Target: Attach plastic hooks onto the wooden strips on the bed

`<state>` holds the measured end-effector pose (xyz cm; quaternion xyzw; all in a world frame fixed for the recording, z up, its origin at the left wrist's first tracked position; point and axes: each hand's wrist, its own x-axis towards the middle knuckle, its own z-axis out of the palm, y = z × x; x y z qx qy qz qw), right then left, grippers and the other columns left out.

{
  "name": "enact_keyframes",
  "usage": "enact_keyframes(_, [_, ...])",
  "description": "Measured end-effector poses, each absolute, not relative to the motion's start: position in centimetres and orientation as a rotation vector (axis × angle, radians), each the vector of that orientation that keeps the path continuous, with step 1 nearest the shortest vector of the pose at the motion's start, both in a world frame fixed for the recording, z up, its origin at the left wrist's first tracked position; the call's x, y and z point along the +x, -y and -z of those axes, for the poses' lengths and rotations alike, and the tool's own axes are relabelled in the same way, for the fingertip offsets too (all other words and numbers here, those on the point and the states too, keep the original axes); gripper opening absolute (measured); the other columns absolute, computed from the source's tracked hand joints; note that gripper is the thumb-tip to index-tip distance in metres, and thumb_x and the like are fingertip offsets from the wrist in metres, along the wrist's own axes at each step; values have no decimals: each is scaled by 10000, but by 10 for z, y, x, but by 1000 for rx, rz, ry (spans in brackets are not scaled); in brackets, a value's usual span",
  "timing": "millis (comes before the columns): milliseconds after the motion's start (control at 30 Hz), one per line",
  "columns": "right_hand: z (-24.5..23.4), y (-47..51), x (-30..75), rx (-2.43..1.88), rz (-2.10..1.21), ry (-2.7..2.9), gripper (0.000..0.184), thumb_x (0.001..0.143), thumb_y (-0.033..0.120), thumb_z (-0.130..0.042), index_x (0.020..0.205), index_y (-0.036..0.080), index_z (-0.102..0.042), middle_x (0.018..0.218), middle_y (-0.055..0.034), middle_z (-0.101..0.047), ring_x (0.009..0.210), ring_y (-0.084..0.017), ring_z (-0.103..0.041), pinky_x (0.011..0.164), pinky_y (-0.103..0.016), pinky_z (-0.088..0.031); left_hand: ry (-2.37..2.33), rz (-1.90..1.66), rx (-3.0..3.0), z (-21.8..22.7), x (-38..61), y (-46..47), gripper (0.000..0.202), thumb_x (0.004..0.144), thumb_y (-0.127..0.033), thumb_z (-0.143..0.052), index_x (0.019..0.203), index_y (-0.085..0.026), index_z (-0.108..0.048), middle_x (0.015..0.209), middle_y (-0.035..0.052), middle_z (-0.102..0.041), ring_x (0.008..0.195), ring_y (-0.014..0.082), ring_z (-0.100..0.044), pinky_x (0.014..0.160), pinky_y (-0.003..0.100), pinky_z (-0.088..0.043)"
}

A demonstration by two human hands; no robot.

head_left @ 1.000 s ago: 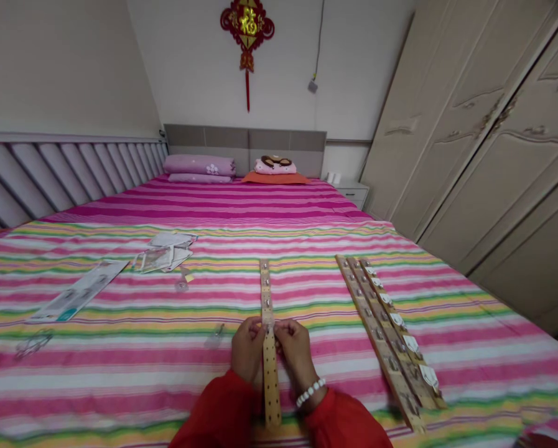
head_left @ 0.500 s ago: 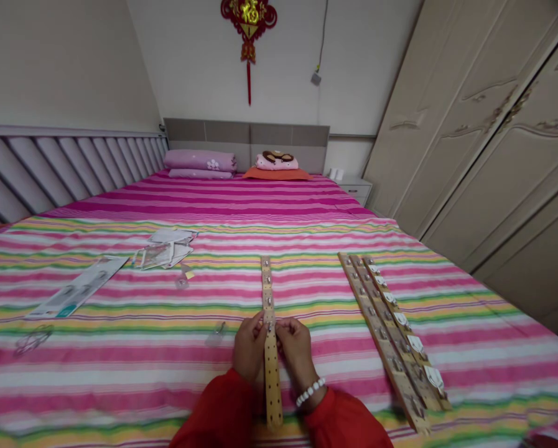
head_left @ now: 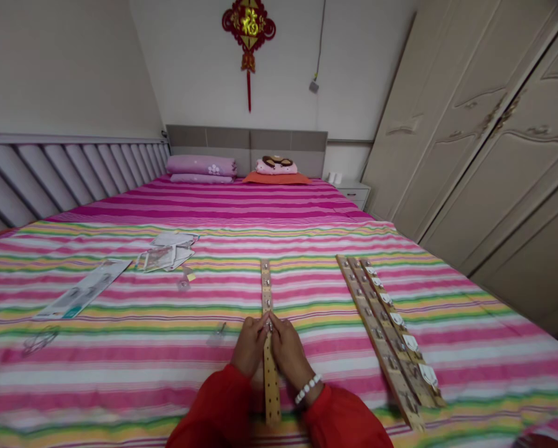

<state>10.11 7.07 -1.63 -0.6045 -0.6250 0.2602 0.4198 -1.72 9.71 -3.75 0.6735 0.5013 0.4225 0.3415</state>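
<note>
A long perforated wooden strip (head_left: 266, 291) lies lengthways on the striped bedspread (head_left: 120, 361), with small metal studs set along its far half. My left hand (head_left: 249, 346) and my right hand (head_left: 288, 350) flank it near the middle. Both sets of fingertips pinch together over the strip at a small metal stud (head_left: 269, 324). Red sleeves cover both arms, and a white bead bracelet (head_left: 306, 389) circles my right wrist.
Three more wooden strips (head_left: 385, 336) with studs and white tags lie side by side to the right. Small clear packets (head_left: 167, 254), a long printed card (head_left: 83, 289) and loose bits lie to the left. Pillows sit at the headboard; a wardrobe stands right.
My hands have turned inward, so the fingertips now meet over the strip at one stud. The view has shifted slightly; the strips have not moved.
</note>
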Motion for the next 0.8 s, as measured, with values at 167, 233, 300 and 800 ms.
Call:
enact_keyframes(167, [20,-67,99,-1505,-634,1584,437,830,115,-405,1206,201,-609,802,-74,-590,742,-200,-574,663,-275,-446,-1323,-1160,1683,38,-14,-94,382,798,-339,-486,1088,-187,-683,766,32,-488,757,192,-523,786,388,-472])
enact_keyframes(233, [22,-67,100,-1456,-650,1566,417,830,114,-398,1172,186,-627,805,-77,-600,750,-201,-578,678,-278,-453,-1350,-1193,1625,38,-12,-93,388,781,-349,-501,1070,-174,-692,773,37,-504,771,193,-531,798,386,-472])
enact_keyframes(300, [23,-67,100,-1418,-667,1547,399,823,111,-400,1127,167,-651,802,-81,-612,760,-206,-583,702,-290,-460,-1375,-1217,1562,38,-11,-92,393,757,-354,-518,1045,-160,-702,781,41,-520,789,192,-538,812,378,-472])
enact_keyframes(800, [34,-55,113,-1055,-1138,864,452,691,363,-674,1079,134,-649,605,44,-528,522,-121,-485,500,-248,-413,-1426,-1416,1362,20,-50,-62,396,650,-437,-622,904,-141,-690,774,36,-599,676,151,-558,667,301,-485])
